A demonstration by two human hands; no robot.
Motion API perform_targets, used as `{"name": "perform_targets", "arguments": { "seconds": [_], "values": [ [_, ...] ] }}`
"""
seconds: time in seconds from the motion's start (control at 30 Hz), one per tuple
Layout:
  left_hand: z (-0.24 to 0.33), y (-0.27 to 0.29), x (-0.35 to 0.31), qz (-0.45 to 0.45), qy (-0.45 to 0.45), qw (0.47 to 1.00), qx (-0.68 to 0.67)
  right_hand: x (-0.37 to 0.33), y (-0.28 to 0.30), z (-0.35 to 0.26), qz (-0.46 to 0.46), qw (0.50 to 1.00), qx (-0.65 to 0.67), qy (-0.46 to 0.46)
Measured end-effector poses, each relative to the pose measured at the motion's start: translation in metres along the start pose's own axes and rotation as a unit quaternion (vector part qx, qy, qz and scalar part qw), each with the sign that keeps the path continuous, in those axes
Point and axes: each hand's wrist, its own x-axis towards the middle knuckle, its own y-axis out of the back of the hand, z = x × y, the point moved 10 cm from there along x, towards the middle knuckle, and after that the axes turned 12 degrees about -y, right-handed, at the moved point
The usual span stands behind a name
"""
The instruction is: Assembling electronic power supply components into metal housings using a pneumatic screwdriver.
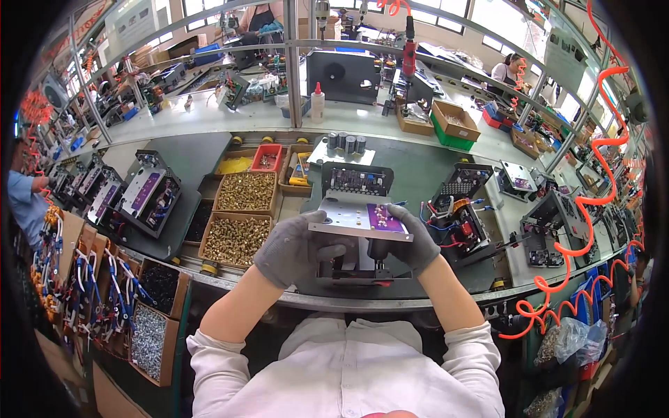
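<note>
In both grey-gloved hands I hold a silver metal plate (341, 214) with a purple panel at its right end. My left hand (296, 249) grips the plate's left end, fingers curled underneath. My right hand (417, 240) closes on its right end, the thumb near the purple panel. Several small brass-coloured pieces (380, 217) lie on that panel. Behind and below the plate stands a black metal housing (359, 171) with a circuit board on its upright back. The plate hides much of the housing; whether they touch I cannot tell.
Left of my hands, boxes hold brass fittings (238, 238). Dark cylinders (346, 142) stand behind the housing. Half-built units sit at left (150, 191) and right (461, 209). A red power screwdriver (409, 59) hangs overhead; a coiled orange hose (584, 209) dangles at right.
</note>
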Motion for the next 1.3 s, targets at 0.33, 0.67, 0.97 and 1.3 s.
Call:
{"name": "perform_targets", "arguments": {
  "seconds": [0.33, 0.67, 0.97, 1.3],
  "values": [
    [-0.006, 0.041, 0.005, -0.044, -0.164, 0.91, 0.379, 0.006, 0.021, 0.013, 0.03, 0.973, -0.219, 0.067],
    [0.007, 0.045, 0.0, -0.025, -0.244, 0.707, 0.663, -0.004, 0.025, -0.001, 0.107, 0.943, -0.274, 0.158],
    [0.063, 0.094, 0.08, 0.079, -0.276, 0.642, 0.711, -0.042, 0.075, -0.009, 0.233, 0.917, -0.264, 0.19],
    [-0.001, 0.113, 0.283, -0.129, -0.219, 0.129, 0.959, -0.189, 0.031, -0.05, 0.435, 0.639, -0.399, 0.493]
  ]
}}
